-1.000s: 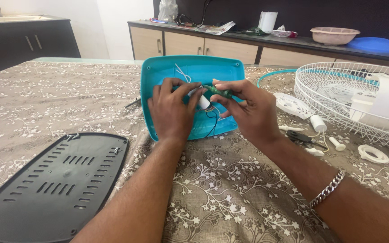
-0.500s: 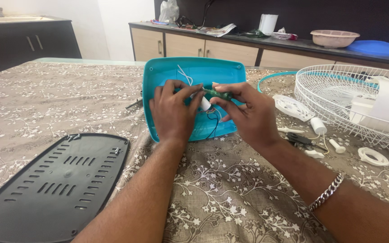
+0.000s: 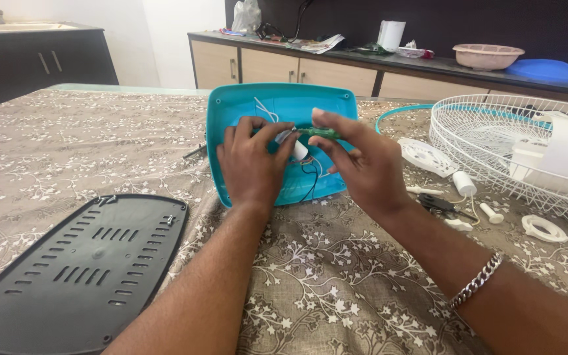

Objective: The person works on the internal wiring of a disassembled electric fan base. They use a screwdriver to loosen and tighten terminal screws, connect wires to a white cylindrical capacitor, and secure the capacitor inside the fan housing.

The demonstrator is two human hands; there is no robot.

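Note:
A teal plastic housing [image 3: 231, 125] lies upturned on the table with white and black wires inside. My left hand [image 3: 251, 161] rests in it, its fingers pinching a small white part [image 3: 300, 150] on the wires. My right hand [image 3: 363, 164] holds a green-handled screwdriver [image 3: 320, 133] between thumb and fingers, its tip pointing left toward that part. A silver chain bracelet [image 3: 476, 281] sits on my right wrist.
A black vented panel [image 3: 80, 263] lies at the near left. A white wire fan grille [image 3: 514, 148] and a white body part [image 3: 560, 158] stand at right, with small white pieces [image 3: 468, 187] beside them. A counter with bowls [image 3: 488, 56] runs behind.
Both hands stay over the teal housing with only small shifts. The screwdriver's tip has closed in on the white part held by my left fingers.

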